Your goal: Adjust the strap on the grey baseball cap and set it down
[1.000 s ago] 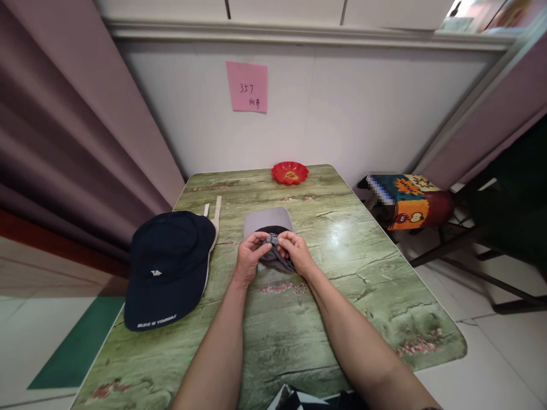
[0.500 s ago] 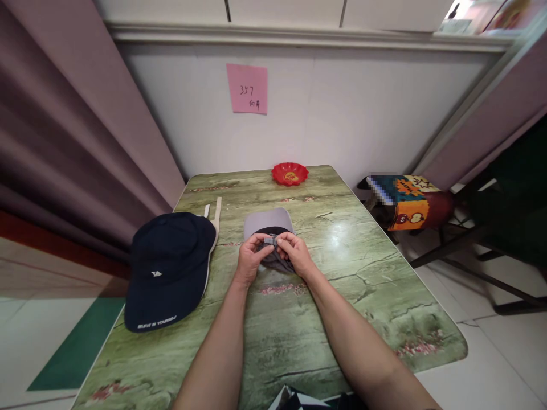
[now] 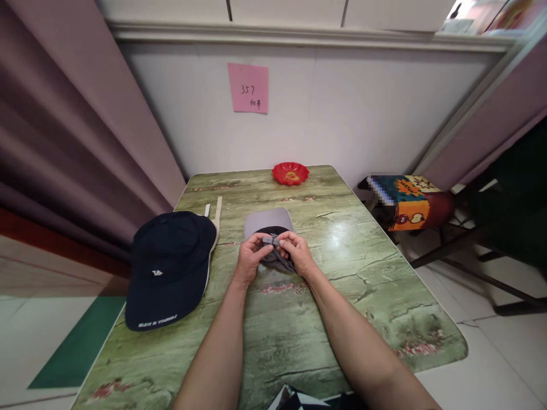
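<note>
A grey baseball cap (image 3: 268, 217) lies on the table in front of me, brim pointing away and its back opening toward me. My left hand (image 3: 252, 256) pinches the left part of the cap's grey back strap (image 3: 269, 240) between thumb and fingers. From the other side, my right hand (image 3: 298, 252) pinches the same strap near its middle. Fingertips of both hands are close together, and they partly hide where the strap ends meet. To the left rests a navy baseball cap (image 3: 171, 256) with white lettering on its brim and its light straps loose.
A red scalloped dish (image 3: 290, 174) stands at the back of the green wood-patterned table (image 3: 342, 319). Behind it, a pink note (image 3: 248, 88) is stuck on the white wall. A stool with a colourful cover (image 3: 410, 205) stands right of the table; a curtain (image 3: 85, 97) hangs at left.
Both hands keep their pinch on the strap and have barely moved. The view has shifted very slightly.
</note>
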`<state>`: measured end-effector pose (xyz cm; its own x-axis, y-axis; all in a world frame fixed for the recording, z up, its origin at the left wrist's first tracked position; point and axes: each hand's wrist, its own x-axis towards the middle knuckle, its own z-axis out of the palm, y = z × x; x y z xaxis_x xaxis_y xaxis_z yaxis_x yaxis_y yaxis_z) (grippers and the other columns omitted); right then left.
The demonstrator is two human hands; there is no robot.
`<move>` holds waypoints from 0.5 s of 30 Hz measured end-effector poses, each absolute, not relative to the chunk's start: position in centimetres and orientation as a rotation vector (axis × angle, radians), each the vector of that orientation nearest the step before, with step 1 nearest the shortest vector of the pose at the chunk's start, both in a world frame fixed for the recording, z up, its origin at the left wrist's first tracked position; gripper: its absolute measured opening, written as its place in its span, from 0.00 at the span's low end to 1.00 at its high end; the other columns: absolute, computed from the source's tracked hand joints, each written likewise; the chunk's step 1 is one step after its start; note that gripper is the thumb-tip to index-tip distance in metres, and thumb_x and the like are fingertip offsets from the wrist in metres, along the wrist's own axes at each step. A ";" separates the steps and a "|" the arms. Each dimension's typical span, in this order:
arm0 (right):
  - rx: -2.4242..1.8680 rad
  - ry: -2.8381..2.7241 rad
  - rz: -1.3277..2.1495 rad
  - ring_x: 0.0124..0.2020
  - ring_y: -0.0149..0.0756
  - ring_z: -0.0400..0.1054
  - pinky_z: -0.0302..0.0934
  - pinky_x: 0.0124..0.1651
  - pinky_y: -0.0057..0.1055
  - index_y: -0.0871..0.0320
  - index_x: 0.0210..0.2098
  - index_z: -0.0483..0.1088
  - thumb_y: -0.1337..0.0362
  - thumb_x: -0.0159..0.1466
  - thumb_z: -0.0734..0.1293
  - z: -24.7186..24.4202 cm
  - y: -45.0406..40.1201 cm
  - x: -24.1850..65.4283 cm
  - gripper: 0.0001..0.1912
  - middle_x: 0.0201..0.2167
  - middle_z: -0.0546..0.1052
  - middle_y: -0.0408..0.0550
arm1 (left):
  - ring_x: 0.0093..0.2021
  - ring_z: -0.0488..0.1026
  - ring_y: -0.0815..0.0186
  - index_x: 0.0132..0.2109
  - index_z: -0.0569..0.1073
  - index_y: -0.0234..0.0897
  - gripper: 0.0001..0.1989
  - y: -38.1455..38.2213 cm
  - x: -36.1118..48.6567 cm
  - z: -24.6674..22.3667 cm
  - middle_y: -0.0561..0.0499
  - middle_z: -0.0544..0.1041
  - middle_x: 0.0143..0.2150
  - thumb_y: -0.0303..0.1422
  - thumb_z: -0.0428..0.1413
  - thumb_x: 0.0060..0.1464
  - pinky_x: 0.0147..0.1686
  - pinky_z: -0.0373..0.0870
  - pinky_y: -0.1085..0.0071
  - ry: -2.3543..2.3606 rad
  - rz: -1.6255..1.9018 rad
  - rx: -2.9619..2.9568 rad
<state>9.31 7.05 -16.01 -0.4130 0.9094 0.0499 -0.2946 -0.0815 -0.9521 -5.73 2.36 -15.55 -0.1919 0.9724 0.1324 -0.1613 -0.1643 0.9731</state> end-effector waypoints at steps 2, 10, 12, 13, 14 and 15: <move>-0.747 -1.258 1.654 0.18 0.25 0.60 0.53 0.22 0.23 0.57 0.35 0.71 0.57 0.56 0.69 -16.1 7.1 9.3 0.12 0.21 0.72 0.39 | 0.35 0.73 0.65 0.40 0.75 0.37 0.15 2.3 -5.7 -15.5 0.51 0.77 0.35 0.35 0.67 0.44 0.40 0.68 0.69 1.140 1.530 1.096; -0.765 -1.277 1.582 0.19 0.27 0.60 0.53 0.23 0.24 0.56 0.37 0.71 0.56 0.57 0.69 -15.9 6.8 9.2 0.12 0.21 0.70 0.37 | 0.36 0.73 0.65 0.39 0.74 0.36 0.15 2.3 -5.3 -15.2 0.51 0.77 0.35 0.36 0.67 0.44 0.41 0.69 0.68 1.171 1.512 1.135; -0.767 -1.300 1.556 0.20 0.27 0.61 0.55 0.24 0.25 0.56 0.39 0.71 0.55 0.58 0.68 -15.8 6.7 9.2 0.13 0.22 0.70 0.38 | 0.36 0.73 0.65 0.40 0.74 0.37 0.16 2.4 -5.3 -15.4 0.51 0.77 0.36 0.36 0.67 0.44 0.42 0.68 0.68 1.177 1.529 1.136; -0.762 -1.313 1.541 0.21 0.28 0.62 0.56 0.25 0.25 0.55 0.41 0.72 0.55 0.58 0.68 -15.8 6.6 9.2 0.14 0.23 0.71 0.39 | 0.37 0.73 0.65 0.41 0.74 0.37 0.17 2.4 -5.4 -15.4 0.51 0.77 0.36 0.35 0.67 0.44 0.42 0.68 0.69 1.174 1.541 1.131; -0.754 -1.331 1.523 0.22 0.28 0.63 0.58 0.27 0.26 0.55 0.43 0.72 0.55 0.58 0.69 -15.8 6.6 9.2 0.16 0.24 0.71 0.39 | 0.37 0.73 0.65 0.41 0.73 0.38 0.17 2.4 -5.4 -15.5 0.51 0.76 0.36 0.35 0.67 0.44 0.42 0.68 0.69 1.169 1.556 1.125; -0.747 -1.356 1.501 0.24 0.29 0.64 0.60 0.30 0.26 0.54 0.46 0.72 0.55 0.58 0.70 -15.9 6.5 9.1 0.18 0.26 0.72 0.39 | 0.38 0.73 0.65 0.40 0.73 0.38 0.16 2.4 -5.5 -15.6 0.51 0.76 0.37 0.36 0.67 0.44 0.42 0.68 0.69 1.161 1.571 1.119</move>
